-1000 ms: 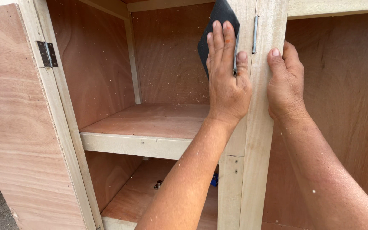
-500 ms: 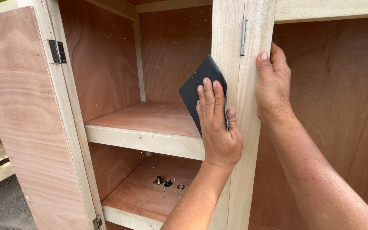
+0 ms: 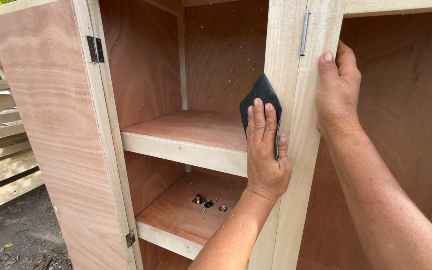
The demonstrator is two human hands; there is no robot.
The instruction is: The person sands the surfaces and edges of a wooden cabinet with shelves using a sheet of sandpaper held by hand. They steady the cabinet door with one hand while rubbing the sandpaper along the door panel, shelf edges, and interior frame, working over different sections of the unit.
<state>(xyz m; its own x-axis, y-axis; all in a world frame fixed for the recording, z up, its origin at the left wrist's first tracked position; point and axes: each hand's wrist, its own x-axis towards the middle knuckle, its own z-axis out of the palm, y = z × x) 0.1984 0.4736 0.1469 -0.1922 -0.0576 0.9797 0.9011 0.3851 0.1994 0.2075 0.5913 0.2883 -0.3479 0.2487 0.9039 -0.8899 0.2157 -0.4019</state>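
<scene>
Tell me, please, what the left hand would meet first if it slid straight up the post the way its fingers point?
Probably the metal hinge. The left hand presses dark sandpaper against the pale post; the hinge sits slightly to the right, so it might pass beside it.

You are at an outdoor woodworking spot, building furniture: before you stands an unfinished bare plywood cabinet with pale timber framing [image 3: 296, 65], raw shelves and small metal hinges [image 3: 95, 49]. Loose metal screws and fittings [image 3: 207, 202] lie on its lower shelf, stacked pale planks [image 3: 1, 150] wait beside it, and dirt ground [image 3: 21, 235] shows below.
</scene>
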